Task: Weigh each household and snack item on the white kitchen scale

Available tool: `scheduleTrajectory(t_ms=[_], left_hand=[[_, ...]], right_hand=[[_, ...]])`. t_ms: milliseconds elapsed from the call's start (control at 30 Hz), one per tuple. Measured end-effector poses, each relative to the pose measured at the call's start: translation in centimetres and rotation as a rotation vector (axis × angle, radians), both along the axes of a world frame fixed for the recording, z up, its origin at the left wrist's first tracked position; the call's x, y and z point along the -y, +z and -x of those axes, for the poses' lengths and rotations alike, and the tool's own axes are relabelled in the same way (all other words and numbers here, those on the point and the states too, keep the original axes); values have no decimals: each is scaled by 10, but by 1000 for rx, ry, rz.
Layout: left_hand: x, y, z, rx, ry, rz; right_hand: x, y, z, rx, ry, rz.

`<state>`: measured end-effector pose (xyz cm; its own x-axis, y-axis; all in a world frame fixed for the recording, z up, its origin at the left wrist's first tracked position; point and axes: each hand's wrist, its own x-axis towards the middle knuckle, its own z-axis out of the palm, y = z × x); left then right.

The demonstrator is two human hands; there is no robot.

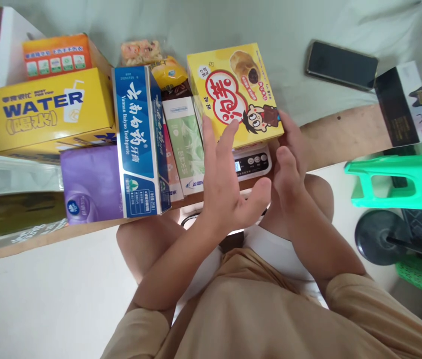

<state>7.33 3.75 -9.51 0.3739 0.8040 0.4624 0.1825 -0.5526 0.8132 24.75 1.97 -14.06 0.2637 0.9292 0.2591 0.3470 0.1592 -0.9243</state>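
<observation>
A yellow snack box (221, 65) with a cartoon boy printed on it rests on a white digital scale (266, 168), whose lit display and buttons show at its front. My left hand (223, 187) is over the front left of the box, fingers stretched out and thumb spread. At the right side is my right hand (291, 169), open, its fingers partly hidden beside the box's corner. Whether either hand touches the box I cannot tell. Left of the scale lie a green-and-white carton (184, 142) and a blue toothpaste box (136, 134).
A yellow WATER box (50, 107), an orange box (57, 56) and a purple tissue pack (91, 184) crowd the left. Wrapped snacks (169, 72) sit behind. A phone (341, 65) and a black-and-white box (399, 107) lie right. Below stands a green stool (416, 164).
</observation>
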Motion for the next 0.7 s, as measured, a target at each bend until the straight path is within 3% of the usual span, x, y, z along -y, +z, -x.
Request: scheduleTrajectory(t_ms=[133, 267, 467, 567, 700], left_hand=[[11, -4, -13, 53, -115, -52], [29, -11, -32, 36, -299, -56], [40, -9, -41, 48, -482, -38], [40, -8, -41, 56, -497, -35], [39, -9, -41, 72, -473, -42]], right_hand=[[-3, 20, 7, -371, -150, -261], [5, 42, -5, -586, -387, -229], [34, 44, -66, -603, -712, -266], [47, 40, -103, -538, -871, -256], [54, 24, -146, -411, -952, -226]])
